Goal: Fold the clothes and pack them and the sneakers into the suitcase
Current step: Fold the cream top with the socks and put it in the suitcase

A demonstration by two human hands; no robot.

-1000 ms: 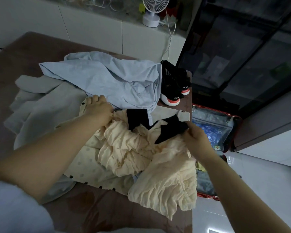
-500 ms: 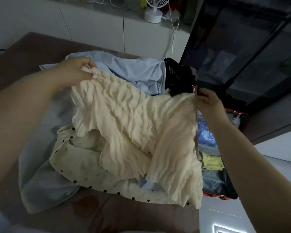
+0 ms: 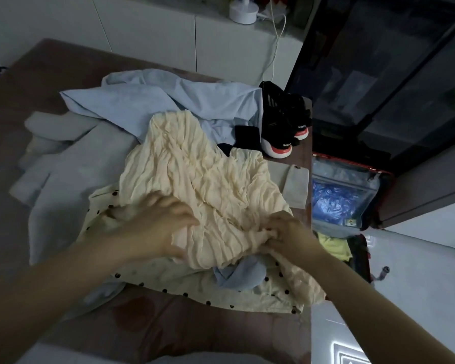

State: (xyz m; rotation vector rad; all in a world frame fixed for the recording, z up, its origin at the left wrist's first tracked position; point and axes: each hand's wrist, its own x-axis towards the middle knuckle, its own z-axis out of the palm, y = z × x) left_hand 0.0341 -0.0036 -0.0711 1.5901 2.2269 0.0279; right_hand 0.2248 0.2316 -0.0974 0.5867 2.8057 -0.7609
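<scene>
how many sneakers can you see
2, side by side right of the blue shirt: left sneaker against the shirt, right sneaker at the edge. More may lie hidden.

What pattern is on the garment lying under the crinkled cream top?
That garment is cream with black polka dots; head view shows it best.

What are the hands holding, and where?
The cream crinkled top: right hand pinches its bunched near edge; left hand lies on that edge, blurred, grip unclear.

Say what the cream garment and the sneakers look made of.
Cream garment: thin crinkled woven cloth, matte, probably cotton gauze; fine ridges run all over it. Sneakers: black textile or knit uppers, likely, with smooth white-and-red rubbery soles; too dark to be sure.
</scene>
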